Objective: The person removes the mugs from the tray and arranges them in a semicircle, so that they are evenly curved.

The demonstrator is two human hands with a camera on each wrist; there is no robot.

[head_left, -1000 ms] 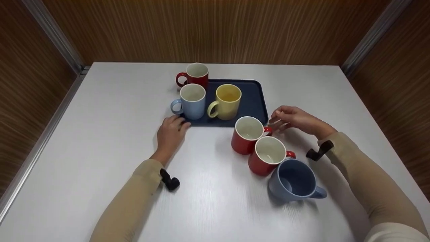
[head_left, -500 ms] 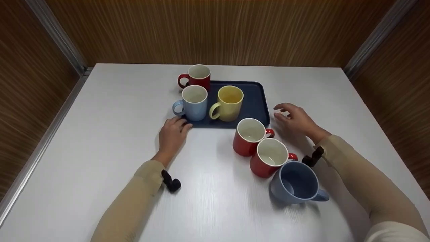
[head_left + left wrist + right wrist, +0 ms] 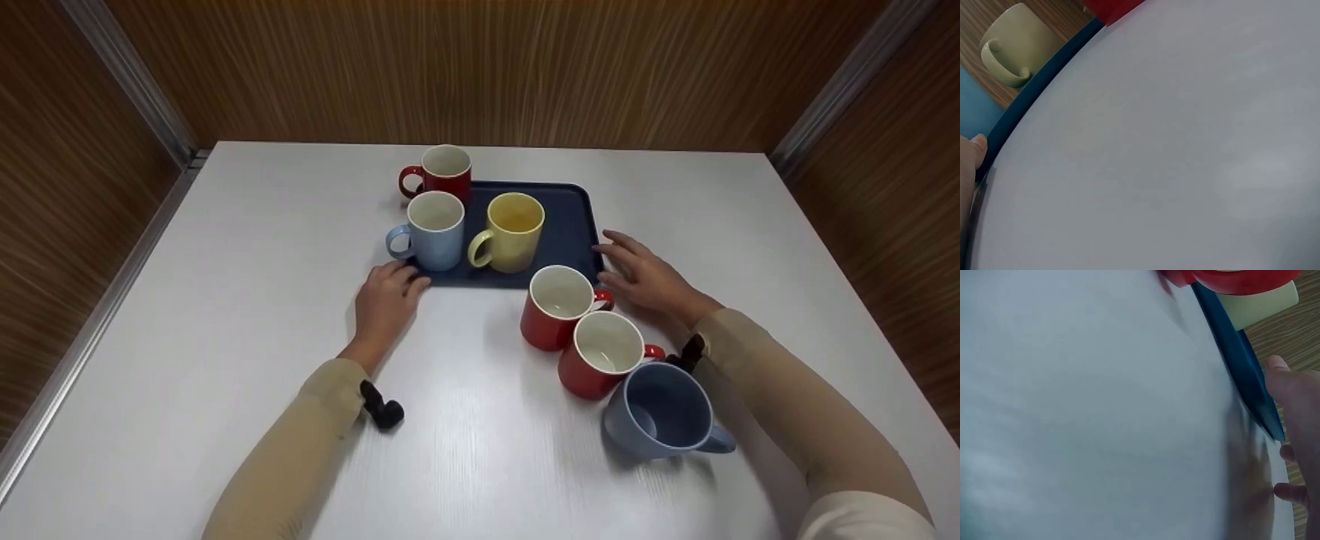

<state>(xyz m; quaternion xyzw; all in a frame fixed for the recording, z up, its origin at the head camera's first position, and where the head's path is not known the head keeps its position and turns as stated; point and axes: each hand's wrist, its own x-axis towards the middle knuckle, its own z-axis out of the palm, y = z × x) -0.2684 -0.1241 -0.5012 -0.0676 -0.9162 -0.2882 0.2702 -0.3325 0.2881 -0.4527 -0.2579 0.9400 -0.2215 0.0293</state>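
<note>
A dark blue tray [image 3: 566, 225] carries a light blue mug [image 3: 439, 246] and a yellow mug [image 3: 516, 244]; a red mug [image 3: 454, 184] is at its back left corner. My left hand [image 3: 384, 300] holds the tray's front left corner, its thumb [image 3: 979, 147] against the rim in the left wrist view. On the other side, my right hand [image 3: 649, 279] has its fingers spread at the tray's right edge, holding nothing. In the right wrist view its thumb [image 3: 1278, 379] is close beside the rim.
Two red mugs, one nearer the tray [image 3: 543, 324] and one behind it towards me [image 3: 586, 371], stand in a slanting row with a larger blue mug [image 3: 636, 429]. Their handles point right, close to my right forearm. Wood-grain panels [image 3: 480, 75] enclose the white table [image 3: 465, 465].
My right hand drew back from beside the front red mug's handle, then came left to the tray's right edge. My left hand stays at the tray's corner. The mugs stay in place.
</note>
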